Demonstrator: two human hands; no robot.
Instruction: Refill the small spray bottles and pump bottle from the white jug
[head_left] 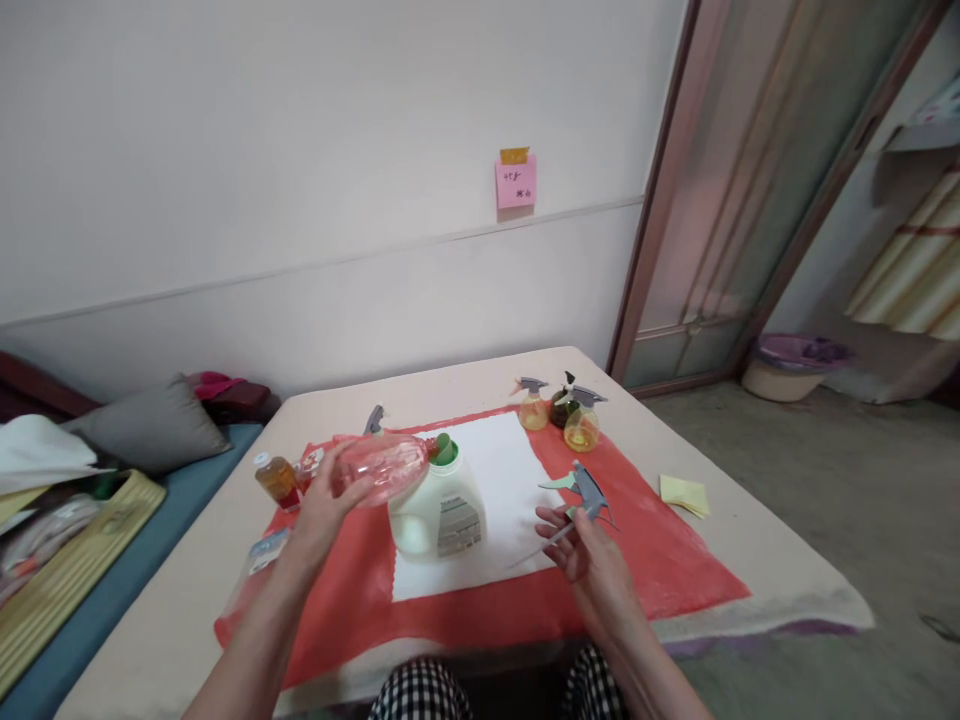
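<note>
1. The pink bottle [382,467] lies tipped on its side in the air, its mouth right at the green cap [445,450] of the white jug [439,508].
2. The left hand [324,507] is wrapped around the bottle's base, fingers closed on it.
3. The right hand [583,548] grips a grey sprayer [586,492] with its tube pointing down-left, held just right of the jug.
4. The jug stands on a white sheet [510,470] laid over a red cloth [660,550] on the bench [772,560].
5. Two small yellow spray bottles [559,418] stand at the cloth's far edge; an amber bottle [276,478] stands left of the pink one.
6. A yellow note [684,494] lies right of the cloth.
</note>
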